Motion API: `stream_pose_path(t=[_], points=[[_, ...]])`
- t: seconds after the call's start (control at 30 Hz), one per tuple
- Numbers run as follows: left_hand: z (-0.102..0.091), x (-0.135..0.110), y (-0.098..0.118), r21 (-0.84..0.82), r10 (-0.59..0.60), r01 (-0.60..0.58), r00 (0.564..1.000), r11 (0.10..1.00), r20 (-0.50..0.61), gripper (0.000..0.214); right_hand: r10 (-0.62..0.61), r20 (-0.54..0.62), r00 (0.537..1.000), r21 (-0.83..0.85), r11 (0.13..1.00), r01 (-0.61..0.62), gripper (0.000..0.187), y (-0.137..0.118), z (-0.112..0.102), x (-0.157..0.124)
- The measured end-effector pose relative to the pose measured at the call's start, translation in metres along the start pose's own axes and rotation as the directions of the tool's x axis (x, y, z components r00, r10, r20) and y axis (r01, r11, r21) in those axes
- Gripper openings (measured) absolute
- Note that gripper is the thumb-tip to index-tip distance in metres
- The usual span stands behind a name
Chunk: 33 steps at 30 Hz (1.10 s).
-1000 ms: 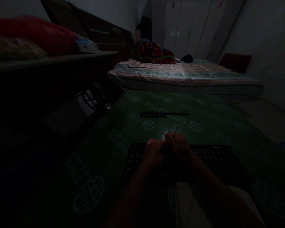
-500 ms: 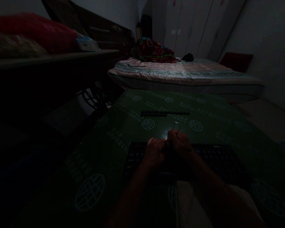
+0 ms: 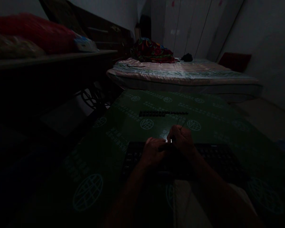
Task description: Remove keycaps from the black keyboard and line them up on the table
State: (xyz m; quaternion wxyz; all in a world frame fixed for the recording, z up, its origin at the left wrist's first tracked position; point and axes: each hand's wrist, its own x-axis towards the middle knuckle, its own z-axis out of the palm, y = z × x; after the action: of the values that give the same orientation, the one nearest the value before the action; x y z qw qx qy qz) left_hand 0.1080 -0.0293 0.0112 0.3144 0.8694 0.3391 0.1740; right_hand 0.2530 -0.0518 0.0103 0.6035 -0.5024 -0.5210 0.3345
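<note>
A black keyboard [image 3: 216, 158] lies across the green table, its middle hidden beneath my hands and forearms. My right hand [image 3: 181, 139] is closed around a thin wire keycap puller [image 3: 183, 123], whose two wire ends stick up past the fingers. Over the left-middle part of the keyboard, my left hand [image 3: 154, 148] has its fingers bent together, close beside the right. Something small and dark sits at its fingertips, too dim to name. Farther back on the table, small black keycaps [image 3: 152, 113] are lined up in rows.
The green table [image 3: 118, 126] carries white globe prints and lettering. A light cloth [image 3: 190, 202] is at the near edge under my right forearm. Behind stands a bed [image 3: 192, 76] with a red floral blanket [image 3: 154, 52]. At left, a shelf [image 3: 104, 53] holds a red bag [image 3: 38, 31].
My right hand has lifted slightly and drawn a little away from the left, and the wire puller has tilted to the right. My left hand stays nearly in place.
</note>
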Motion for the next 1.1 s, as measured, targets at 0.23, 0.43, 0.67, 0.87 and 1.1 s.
stream_pose_path(t=[0.23,0.43,0.67,0.87,1.1], points=[[-0.002,-0.001,0.002,-0.152,-0.018,0.016,1.0,0.988,-0.013,0.023,0.022,0.015,1.0,0.017,1.0,-0.022,0.048,-0.004,0.002,-0.001],[-0.004,-0.002,-0.001,-0.271,-0.048,0.042,0.999,0.962,-0.017,0.019,0.066,0.056,0.996,0.084,0.994,-0.071,0.046,-0.008,0.007,-0.003],[-0.015,-0.009,-0.001,-0.421,-0.1,0.083,0.995,0.903,-0.017,0.017,0.085,0.127,0.988,0.103,0.99,-0.098,0.043,-0.017,0.011,-0.004],[-0.02,-0.014,0.005,-0.655,-0.258,0.173,0.965,0.735,-0.035,0.018,-0.008,0.102,0.995,0.058,0.998,0.002,0.041,-0.038,0.011,-0.007],[-0.024,-0.016,0.007,-0.855,-0.361,0.203,0.933,0.478,0.02,0.026,-0.148,0.125,0.981,0.055,0.988,0.142,0.035,-0.049,0.01,-0.011]])
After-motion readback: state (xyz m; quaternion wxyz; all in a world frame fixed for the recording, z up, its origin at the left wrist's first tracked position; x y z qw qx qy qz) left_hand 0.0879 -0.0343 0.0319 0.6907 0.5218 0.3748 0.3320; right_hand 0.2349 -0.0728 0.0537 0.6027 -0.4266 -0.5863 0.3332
